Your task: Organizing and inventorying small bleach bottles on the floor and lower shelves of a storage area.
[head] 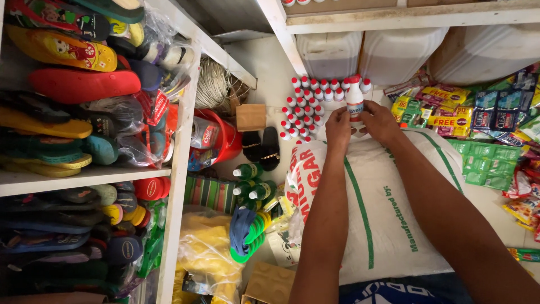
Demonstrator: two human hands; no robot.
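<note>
Both hands are on one white bottle (pixel 355 107) w/ a red cap, held upright above the far end of the big white sack (pixel 388 214). Left hand (pixel 338 128) is curled round its lower left side, right hand (pixel 380 121) closed on the right side, so the bottle is pinched between them from both sides (fingers wrapped, not loose). The bottle's base is hidden behind the hands, can't tell if it's resting on anything.

Just behind it sits a tight cluster of matching red-capped bottles (pixel 306 107) on the floor, packed cap to cap in rows, prob to save space. White jerrycans (pixel 394 53) stand under the shelf beyond. Sachet packs (pixel 484 129) are piled to the right. Left side: shelves of flip-flops (pixel 67 84) stacked flat, a red bucket (pixel 222 135), green bottles (pixel 250 183) near the sack's left edge.
</note>
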